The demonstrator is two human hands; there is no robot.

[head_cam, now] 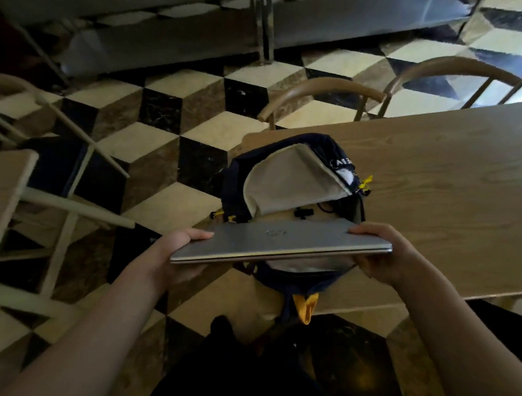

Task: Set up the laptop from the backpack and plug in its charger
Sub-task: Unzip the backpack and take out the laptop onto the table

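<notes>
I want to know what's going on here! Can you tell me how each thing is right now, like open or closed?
laptop: closed, held level over the backpack
backpack: open, flap up, on the table edge
left hand: grips the laptop's left end
right hand: grips the laptop's right end
table: holds the backpack

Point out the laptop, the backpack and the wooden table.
laptop [281,241]: head view, on its closed silver lid below the logo.
backpack [289,176]: head view, on the pale lining of its open flap.
wooden table [457,182]: head view, on a bare stretch of the tabletop right of the backpack.
</notes>
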